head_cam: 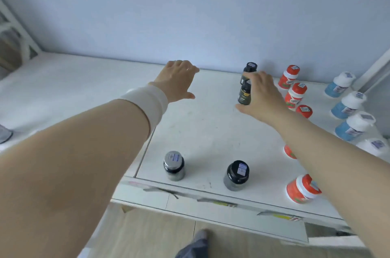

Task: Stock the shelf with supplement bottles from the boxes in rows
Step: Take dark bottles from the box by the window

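The shelf (211, 131) is white and matt, its smooth top scuffed with faint dark marks. The dark bottle (244, 95) in the right hand (261, 95) looks like glossy plastic. The silvery lid (173, 157) has a metallic sheen; the black lid (238, 170) near it shines. The red bottles (300, 190) and blue bottles (346, 108) look like smooth plastic. The wristband (147, 101) is soft, matt cloth. The floor (147, 232) looks like pale wood.
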